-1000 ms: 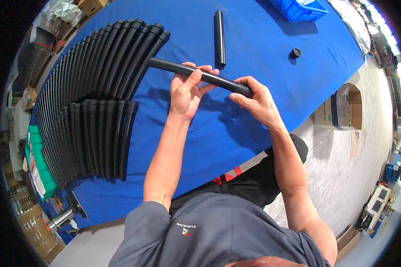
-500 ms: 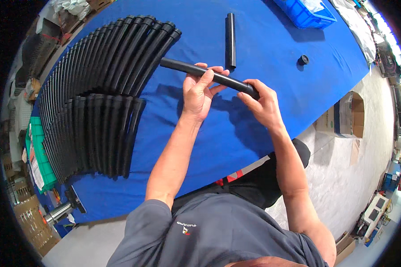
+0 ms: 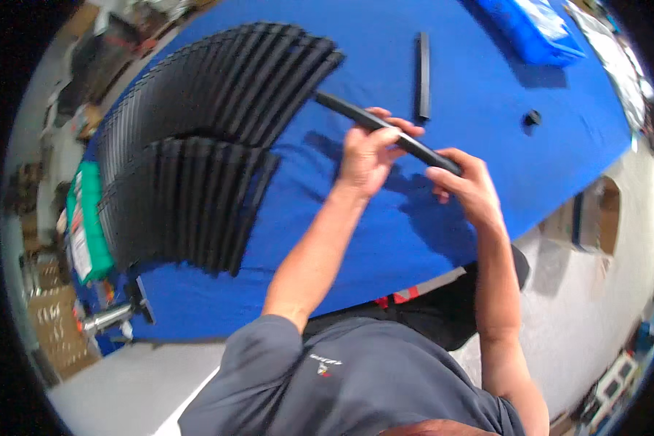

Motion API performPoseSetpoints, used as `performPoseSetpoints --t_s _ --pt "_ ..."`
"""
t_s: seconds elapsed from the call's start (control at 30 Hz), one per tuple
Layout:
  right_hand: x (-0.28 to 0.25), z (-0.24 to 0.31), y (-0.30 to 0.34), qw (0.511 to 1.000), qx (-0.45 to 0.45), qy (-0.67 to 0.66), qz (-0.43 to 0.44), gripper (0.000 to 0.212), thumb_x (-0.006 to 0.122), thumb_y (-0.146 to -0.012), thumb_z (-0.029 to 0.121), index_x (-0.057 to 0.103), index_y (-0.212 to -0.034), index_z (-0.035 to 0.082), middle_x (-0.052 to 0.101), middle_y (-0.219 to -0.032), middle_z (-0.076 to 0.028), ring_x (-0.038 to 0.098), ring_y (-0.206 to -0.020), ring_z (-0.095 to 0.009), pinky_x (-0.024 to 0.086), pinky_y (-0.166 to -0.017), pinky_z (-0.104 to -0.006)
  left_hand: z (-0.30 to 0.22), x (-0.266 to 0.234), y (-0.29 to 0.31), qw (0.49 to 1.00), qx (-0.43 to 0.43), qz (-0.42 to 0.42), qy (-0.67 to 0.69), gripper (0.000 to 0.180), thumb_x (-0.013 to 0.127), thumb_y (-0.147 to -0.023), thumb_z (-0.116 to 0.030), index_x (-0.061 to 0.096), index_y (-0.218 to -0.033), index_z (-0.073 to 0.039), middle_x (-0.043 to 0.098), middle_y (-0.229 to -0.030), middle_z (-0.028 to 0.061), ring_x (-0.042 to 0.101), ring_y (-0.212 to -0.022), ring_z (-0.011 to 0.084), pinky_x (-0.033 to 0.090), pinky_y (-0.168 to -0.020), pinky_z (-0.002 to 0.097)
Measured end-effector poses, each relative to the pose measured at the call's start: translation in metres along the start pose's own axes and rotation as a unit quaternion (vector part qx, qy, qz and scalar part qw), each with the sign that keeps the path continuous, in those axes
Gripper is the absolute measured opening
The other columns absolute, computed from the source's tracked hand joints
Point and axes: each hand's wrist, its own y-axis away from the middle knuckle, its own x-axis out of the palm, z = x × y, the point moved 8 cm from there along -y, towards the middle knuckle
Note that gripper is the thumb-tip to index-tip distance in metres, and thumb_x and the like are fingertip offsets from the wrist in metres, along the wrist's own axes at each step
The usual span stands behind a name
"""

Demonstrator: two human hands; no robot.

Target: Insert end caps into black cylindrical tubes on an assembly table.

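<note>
Both hands hold one long black tube (image 3: 341,109) above a blue-covered table (image 3: 385,240). My left hand (image 3: 369,151) grips the tube near its middle. My right hand (image 3: 466,183) closes around its near end. The tube's far end points toward two rows of several black tubes (image 3: 203,145) laid side by side on the left of the table. Another single black tube (image 3: 423,75) lies flat beyond my hands, untouched.
A small black cap (image 3: 533,117) sits on the cloth at the right. A blue bin (image 3: 534,29) stands at the far right corner. A green box (image 3: 87,221) lies at the table's left edge, with a metal clamp (image 3: 112,316) below it.
The view has shifted a little; both hands keep their hold on the tube, which sits slightly lower and further right in the picture.
</note>
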Motion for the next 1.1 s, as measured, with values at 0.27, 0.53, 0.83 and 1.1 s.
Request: performPoseSetpoints --t_s 0.27,0.53,0.83,1.1 --pt "0.001 -0.001 0.002 0.998 -0.051 -0.013 -0.045 0.027 0.07 -0.086 0.012 0.064 -0.105 -0.006 0.056 -0.067 0.0 0.054 -0.054 -0.007 0.045 -0.048 -0.0233 0.002 0.004 0.005 1.0 0.006 0.029 0.009 0.023 0.065 -0.088 -0.002 0.053 -0.105 -0.013 0.067 -0.102 0.0144 0.066 -0.104 0.035 0.058 -0.087 0.0495" --pt "-0.007 -0.003 0.0 0.995 -0.064 0.044 -0.07 0.027 0.07 -0.086 0.011 0.064 -0.108 -0.002 0.058 -0.071 -0.004 0.057 -0.06 -0.012 0.047 -0.054 -0.0272 0.003 0.008 0.0 1.0 0.0 0.024 0.02 0.025 0.064 -0.091 -0.004 0.051 -0.11 -0.014 0.067 -0.103 0.0156 0.067 -0.103 0.0342 0.058 -0.087 0.0497" --pt "0.012 -0.006 0.005 0.999 0.021 -0.049 0.002 0.029 0.07 -0.087 0.018 0.064 -0.106 -0.004 0.058 -0.067 0.0 0.053 -0.053 -0.007 0.043 -0.046 -0.0222 0.002 0.005 0.004 0.997 -0.051 0.057 -0.003 0.021 0.066 -0.09 -0.007 0.054 -0.106 -0.013 0.067 -0.103 0.0158 0.065 -0.105 0.0354 0.055 -0.09 0.0505" --pt "0.006 -0.006 0.004 0.999 -0.035 -0.013 -0.027 0.027 0.068 -0.088 0.016 0.064 -0.106 -0.005 0.053 -0.063 0.002 0.049 -0.049 -0.006 0.039 -0.043 -0.0229 0.007 0.005 0.004 0.998 -0.03 0.051 0.005 0.021 0.067 -0.09 -0.008 0.053 -0.106 -0.013 0.067 -0.102 0.015 0.065 -0.106 0.0347 0.057 -0.089 0.05"
